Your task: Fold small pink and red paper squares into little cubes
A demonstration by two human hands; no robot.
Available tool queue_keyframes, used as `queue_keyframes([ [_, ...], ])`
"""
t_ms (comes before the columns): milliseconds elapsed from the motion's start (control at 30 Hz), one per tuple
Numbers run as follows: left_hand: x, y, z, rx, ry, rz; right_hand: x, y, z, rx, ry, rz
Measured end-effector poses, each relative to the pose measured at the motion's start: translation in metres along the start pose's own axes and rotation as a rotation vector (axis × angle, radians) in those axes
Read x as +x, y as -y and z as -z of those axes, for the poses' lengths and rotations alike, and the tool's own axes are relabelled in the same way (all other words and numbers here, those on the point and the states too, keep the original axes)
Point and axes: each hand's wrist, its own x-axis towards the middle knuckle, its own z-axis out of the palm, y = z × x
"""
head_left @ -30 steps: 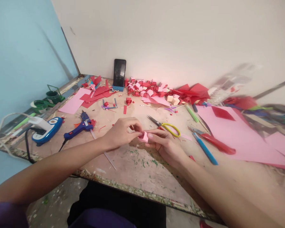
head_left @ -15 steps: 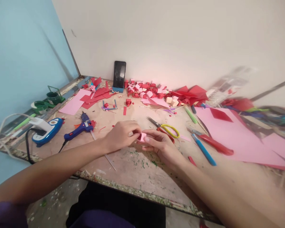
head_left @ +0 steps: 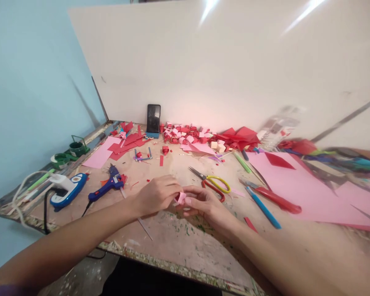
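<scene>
Between my two hands, above the table's middle, is a small folded pink and red paper piece (head_left: 181,198). My left hand (head_left: 159,193) pinches its left side with the fingertips. From the right, my right hand (head_left: 203,203) grips it between thumb and fingers. The fingers partly hide the piece, so its full shape does not show. Just beyond my right hand lie scissors (head_left: 213,183) with one yellow and one red handle. A blue hot glue gun (head_left: 109,184) rests to the left of my left hand.
At the back, a phone (head_left: 153,119) stands in a blue holder beside a heap of small pink and red paper boxes (head_left: 187,135). Pink sheets (head_left: 314,197), a red-handled tool (head_left: 279,200) and a blue pen (head_left: 263,207) lie right. A power strip (head_left: 69,192) sits left.
The view has tilted upward, so the table appears lower. Both hands still hold the paper piece, which looks slightly turned.
</scene>
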Motion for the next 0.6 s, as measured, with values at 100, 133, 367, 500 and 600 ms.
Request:
queue_keyframes([
  [100, 0.000, 0.000, -0.001, 0.029, -0.025, -0.003, 0.000, 0.000, 0.000, -0.009, -0.021, 0.012],
  [133, 0.000, 0.000, -0.002, 0.032, -0.027, 0.007, 0.000, 0.000, 0.001, -0.012, -0.031, 0.020],
  [367, 0.003, 0.001, -0.002, 0.008, 0.026, 0.049, -0.001, 0.005, 0.005, -0.112, -0.016, 0.036],
  [500, 0.003, 0.000, -0.002, 0.020, -0.022, 0.023, -0.003, 0.011, 0.006, -0.158, 0.022, 0.083],
  [600, 0.001, -0.003, -0.002, 0.029, -0.076, 0.016, -0.005, 0.014, 0.003, -0.154, 0.029, 0.087],
])
